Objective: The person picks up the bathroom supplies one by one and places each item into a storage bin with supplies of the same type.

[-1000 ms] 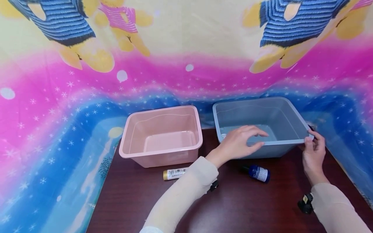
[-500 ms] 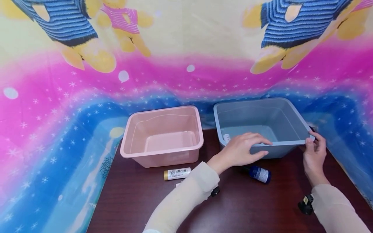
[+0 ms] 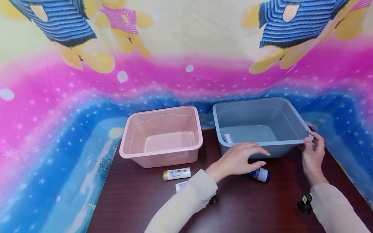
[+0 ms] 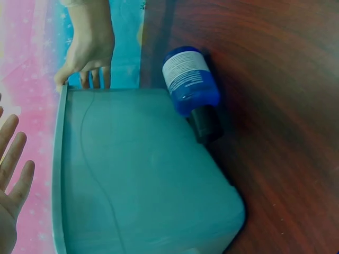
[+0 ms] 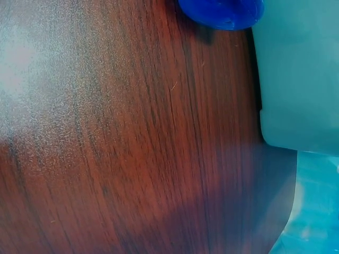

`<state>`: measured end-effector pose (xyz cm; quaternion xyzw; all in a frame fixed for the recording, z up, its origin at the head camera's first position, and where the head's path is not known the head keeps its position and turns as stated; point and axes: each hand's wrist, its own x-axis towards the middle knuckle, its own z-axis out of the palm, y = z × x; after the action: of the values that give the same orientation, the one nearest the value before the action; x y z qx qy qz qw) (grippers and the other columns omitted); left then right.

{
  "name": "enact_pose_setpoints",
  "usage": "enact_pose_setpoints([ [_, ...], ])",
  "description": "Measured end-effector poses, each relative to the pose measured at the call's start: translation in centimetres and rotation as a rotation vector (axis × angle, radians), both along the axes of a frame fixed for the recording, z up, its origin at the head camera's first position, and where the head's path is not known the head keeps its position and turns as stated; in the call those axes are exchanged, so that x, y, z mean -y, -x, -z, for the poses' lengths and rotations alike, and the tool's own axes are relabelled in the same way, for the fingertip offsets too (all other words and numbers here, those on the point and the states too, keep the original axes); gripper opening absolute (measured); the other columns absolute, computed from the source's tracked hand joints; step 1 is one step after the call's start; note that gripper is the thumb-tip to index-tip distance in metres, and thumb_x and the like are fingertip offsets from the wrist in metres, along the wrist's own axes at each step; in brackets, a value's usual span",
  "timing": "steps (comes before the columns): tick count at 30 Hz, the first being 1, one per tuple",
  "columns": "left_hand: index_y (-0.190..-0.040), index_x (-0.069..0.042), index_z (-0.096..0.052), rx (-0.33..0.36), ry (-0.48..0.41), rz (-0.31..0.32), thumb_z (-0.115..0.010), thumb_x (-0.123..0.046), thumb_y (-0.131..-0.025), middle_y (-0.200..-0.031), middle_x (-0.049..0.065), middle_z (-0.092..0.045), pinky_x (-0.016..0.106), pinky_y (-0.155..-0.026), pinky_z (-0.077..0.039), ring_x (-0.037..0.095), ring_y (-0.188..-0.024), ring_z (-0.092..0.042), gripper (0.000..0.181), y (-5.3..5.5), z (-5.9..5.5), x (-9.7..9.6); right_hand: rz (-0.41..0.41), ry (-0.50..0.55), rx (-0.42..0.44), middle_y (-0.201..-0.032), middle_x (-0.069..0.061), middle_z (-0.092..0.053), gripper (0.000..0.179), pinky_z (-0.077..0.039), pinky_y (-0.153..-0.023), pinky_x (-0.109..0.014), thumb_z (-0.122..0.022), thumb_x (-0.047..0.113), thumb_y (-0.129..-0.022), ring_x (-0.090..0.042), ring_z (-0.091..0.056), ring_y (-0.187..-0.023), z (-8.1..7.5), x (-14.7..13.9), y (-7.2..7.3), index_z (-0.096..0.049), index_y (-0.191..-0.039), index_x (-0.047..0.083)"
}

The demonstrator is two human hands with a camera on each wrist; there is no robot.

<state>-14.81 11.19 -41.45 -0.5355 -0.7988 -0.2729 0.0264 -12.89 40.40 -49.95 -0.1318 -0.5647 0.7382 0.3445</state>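
My left hand [image 3: 240,158] hovers in front of the grey-blue plastic bin [image 3: 259,103], fingers loosely bent and apart, holding nothing. Just under its fingertips, a blue bottle [image 3: 260,175] with a white label lies on the table; its black cap is hidden in the head view but shows in the left wrist view [image 4: 206,124]. At the bin's front right corner, my right hand [image 3: 314,155] grips the rim between thumb and fingers. Inside the bin, at the front left, sits a white labelled container [image 3: 228,138]. The right wrist view catches the bottle's base [image 5: 225,11] beside the bin wall [image 5: 302,74].
A pink plastic bin [image 3: 161,154] stands to the left on the dark wooden table [image 3: 131,200]. Before it lies a white tube [image 3: 177,173] with a gold cap. Another white item [image 3: 180,185] is partly covered by the left sleeve. Patterned cloth [image 3: 175,77] hangs behind.
My left hand has come down from over the grey-blue bin's front rim toward the blue bottle. The white container inside the bin has come into view. My right hand stays at the corner.
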Motion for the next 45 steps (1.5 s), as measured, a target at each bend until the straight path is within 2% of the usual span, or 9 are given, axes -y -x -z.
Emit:
enact_pose_setpoints([
  [9,-0.128,-0.027,-0.065,0.012,0.035,-0.004,-0.061,-0.035,-0.098,-0.129,-0.013,-0.06,0.009,-0.102,-0.03,-0.004,-0.122,-0.048,0.031,-0.6,1.5,0.0,0.013,-0.002,-0.014,-0.116,-0.008,-0.055,0.032,-0.05,-0.075,-0.012,-0.052,0.004,-0.101,-0.015,-0.056,-0.101,0.3,-0.1,0.2,-0.054,-0.134,0.006],
  [15,-0.13,-0.03,-0.064,0.035,0.077,-0.012,-0.062,-0.035,-0.098,-0.129,-0.016,-0.059,0.008,-0.1,-0.031,-0.006,-0.12,-0.048,0.033,-1.1,2.3,-0.2,0.009,-0.012,0.018,-0.118,-0.006,-0.054,0.033,-0.049,-0.076,-0.012,-0.054,0.006,-0.101,-0.015,-0.055,-0.103,0.1,-0.1,0.1,-0.053,-0.135,0.008],
  [24,-0.131,-0.033,-0.063,0.044,0.121,-0.025,-0.063,-0.038,-0.096,-0.129,-0.018,-0.058,0.008,-0.094,-0.035,-0.006,-0.114,-0.048,0.035,-1.5,4.1,-0.6,0.018,0.0,0.007,-0.114,-0.007,-0.055,0.032,-0.05,-0.075,-0.011,-0.054,0.005,-0.101,-0.014,-0.056,-0.1,0.0,0.0,0.1,-0.055,-0.133,0.007],
  [31,-0.129,-0.033,-0.065,0.006,0.145,-0.039,-0.065,-0.04,-0.095,-0.127,-0.019,-0.059,0.007,-0.093,-0.035,-0.006,-0.112,-0.049,0.034,-1.8,5.4,-0.9,0.017,-0.007,0.021,-0.114,-0.006,-0.054,0.033,-0.049,-0.075,-0.011,-0.054,0.007,-0.101,-0.013,-0.056,-0.1,0.1,-0.1,0.1,-0.054,-0.134,0.008],
  [45,-0.13,-0.036,-0.064,0.001,0.169,-0.049,-0.065,-0.045,-0.094,-0.128,-0.021,-0.057,0.007,-0.094,-0.034,-0.008,-0.114,-0.048,0.037,-1.8,8.1,-2.1,0.01,0.012,0.007,-0.115,-0.007,-0.054,0.033,-0.05,-0.075,-0.011,-0.054,0.007,-0.101,-0.014,-0.057,-0.099,-0.1,0.1,0.1,-0.054,-0.134,0.008],
])
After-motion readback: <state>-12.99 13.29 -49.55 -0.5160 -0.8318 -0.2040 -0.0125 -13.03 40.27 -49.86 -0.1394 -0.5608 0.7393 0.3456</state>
